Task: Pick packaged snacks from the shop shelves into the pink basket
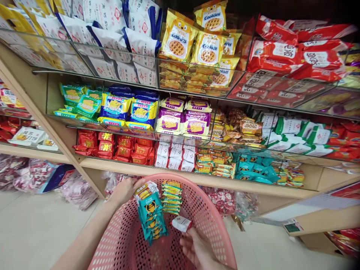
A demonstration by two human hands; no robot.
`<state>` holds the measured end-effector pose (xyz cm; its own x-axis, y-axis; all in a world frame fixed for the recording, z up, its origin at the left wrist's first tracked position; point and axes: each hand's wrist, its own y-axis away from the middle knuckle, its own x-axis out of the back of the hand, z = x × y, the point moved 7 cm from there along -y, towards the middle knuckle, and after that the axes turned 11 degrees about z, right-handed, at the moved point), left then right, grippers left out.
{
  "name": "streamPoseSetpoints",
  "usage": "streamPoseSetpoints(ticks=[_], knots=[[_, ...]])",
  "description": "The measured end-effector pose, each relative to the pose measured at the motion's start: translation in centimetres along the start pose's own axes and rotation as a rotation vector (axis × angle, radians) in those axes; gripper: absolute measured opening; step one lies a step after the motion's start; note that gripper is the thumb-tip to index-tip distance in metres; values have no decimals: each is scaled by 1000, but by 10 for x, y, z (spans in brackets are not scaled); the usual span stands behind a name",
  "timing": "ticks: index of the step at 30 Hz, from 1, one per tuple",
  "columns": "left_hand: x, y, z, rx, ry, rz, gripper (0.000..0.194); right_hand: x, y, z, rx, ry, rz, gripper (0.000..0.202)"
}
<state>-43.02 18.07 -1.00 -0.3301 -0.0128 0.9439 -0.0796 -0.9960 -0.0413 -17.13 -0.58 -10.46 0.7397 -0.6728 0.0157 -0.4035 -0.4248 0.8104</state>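
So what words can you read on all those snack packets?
"Cookies": on the yellow packets in the top bin, printed above a round biscuit picture.
White-and-blue packets: red mark, too blurred to read.
Red packets: white characters, too blurred.
Teal packets in the pink basket: too small to read.
White-and-red packet at the right hand: unreadable.

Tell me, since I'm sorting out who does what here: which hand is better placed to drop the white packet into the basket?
Right. The right hand already pinches the white packet above the pink basket; the left hand is busy gripping the rim.
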Motion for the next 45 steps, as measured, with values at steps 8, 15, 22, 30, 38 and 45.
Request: streamPoseSetpoints(ticks=[8, 15, 22, 30, 38, 45], knots=[[0, 0, 1, -12, -1, 11, 61, -5, 5, 8, -20, -57, 50, 15], [0, -1, 1, -11, -1, 4, 60, -12, 3, 34, -104, 104, 38, 20], [-1, -1, 2, -10, 11, -2, 60, -20, 8, 35, -77, 232, 12, 24], [-3, -2, -1, -28, 1, 8, 62, -25, 1, 44, 33, 472, 56, 27], [-3, -2, 2, -15, -2, -9, 62, -32, -35, 61, 123, 546, -11, 18], [-3, -1, 2, -21, 25, 9, 57, -35, -19, 35, 224, 597, -172, 17]])
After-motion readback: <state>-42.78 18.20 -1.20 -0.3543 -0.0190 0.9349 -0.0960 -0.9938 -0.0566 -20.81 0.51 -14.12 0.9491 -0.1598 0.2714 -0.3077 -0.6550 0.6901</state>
